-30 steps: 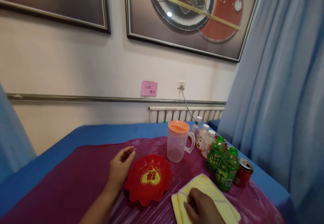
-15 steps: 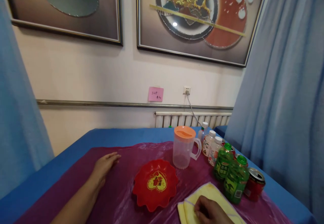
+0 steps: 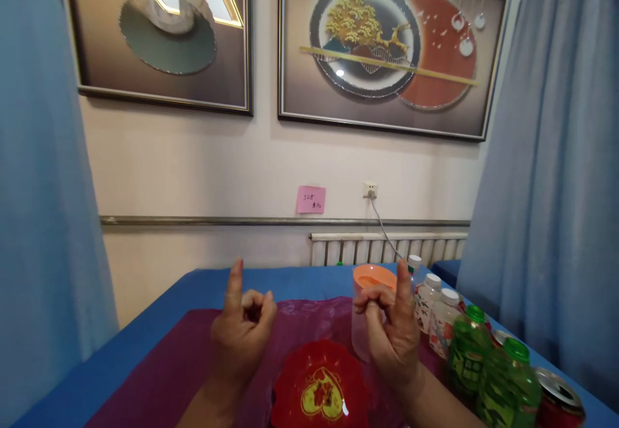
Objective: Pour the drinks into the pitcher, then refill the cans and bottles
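My left hand (image 3: 242, 325) is raised above the purple plastic sheet, holding nothing. Its index finger points up, the thumb stands apart and the other fingers are curled. Level with it on the other side, my right hand (image 3: 394, 331) also points its index finger up, its thumb near the bent fingers, with nothing held. Between and below them lies a red scalloped plate (image 3: 285, 396) with a yellow print; its near edge is cut off. Behind my right hand stands a clear pitcher with an orange lid (image 3: 370, 275), its handle hidden.
Right of the pitcher runs a row of white-capped bottles (image 3: 445, 318), green bottles (image 3: 512, 383) and a red can (image 3: 558, 402). Purple sheeting (image 3: 169, 363) covers a blue table (image 3: 285, 280). Blue curtains (image 3: 541, 189) hang at both sides; a radiator (image 3: 420, 247) is behind.
Both hands have risen from the table with index fingers pointing up; the right has left the yellow cloth. The view has tilted up, and the cloth is out of sight.
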`<state>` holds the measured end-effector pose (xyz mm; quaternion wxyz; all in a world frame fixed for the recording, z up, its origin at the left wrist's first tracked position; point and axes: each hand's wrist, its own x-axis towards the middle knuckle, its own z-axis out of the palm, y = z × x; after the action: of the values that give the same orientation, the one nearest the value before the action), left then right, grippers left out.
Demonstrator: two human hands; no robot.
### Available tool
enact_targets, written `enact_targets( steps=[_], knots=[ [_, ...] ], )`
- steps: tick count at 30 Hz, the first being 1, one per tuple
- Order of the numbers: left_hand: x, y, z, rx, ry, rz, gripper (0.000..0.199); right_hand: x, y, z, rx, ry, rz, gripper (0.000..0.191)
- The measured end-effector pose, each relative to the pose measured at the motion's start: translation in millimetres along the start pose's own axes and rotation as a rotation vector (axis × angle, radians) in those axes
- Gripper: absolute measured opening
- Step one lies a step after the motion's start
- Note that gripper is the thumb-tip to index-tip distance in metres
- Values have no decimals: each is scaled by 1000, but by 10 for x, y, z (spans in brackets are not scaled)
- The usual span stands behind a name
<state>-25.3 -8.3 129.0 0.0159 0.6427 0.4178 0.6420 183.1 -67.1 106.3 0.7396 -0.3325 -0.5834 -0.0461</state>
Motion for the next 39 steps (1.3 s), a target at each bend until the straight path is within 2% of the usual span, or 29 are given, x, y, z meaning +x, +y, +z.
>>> enact_targets(
  steps=[2, 4, 9, 11, 21, 25, 32, 39],
  knots=[
    [-28, -87, 16, 71, 69, 110, 81, 24, 59, 103, -1, 9, 19, 82],
    [-15, -228, 35, 133, 83, 151, 79, -1, 158, 190, -22, 21, 43, 84],
    [146, -540, 75, 255, -83, -59, 84, -107, 468, 329, -157, 5, 224, 86],
    [181, -584, 89, 240, -130, -81, 86, -127, 549, 329, -197, -22, 273, 87],
    [127, -397, 121, 240, -197, -141, 84, -133, 525, 214, -183, -36, 303, 89],
    [137, -382, 126, 253, -201, -164, 84, -144, 557, 179, -190, -24, 303, 87],
    [113, -386, 159, 250, -230, -148, 85, -110, 513, 117, -210, -63, 293, 91],
    [108, -322, 164, 202, -218, -121, 85, -142, 476, 110, -218, -100, 333, 86]
  ],
)
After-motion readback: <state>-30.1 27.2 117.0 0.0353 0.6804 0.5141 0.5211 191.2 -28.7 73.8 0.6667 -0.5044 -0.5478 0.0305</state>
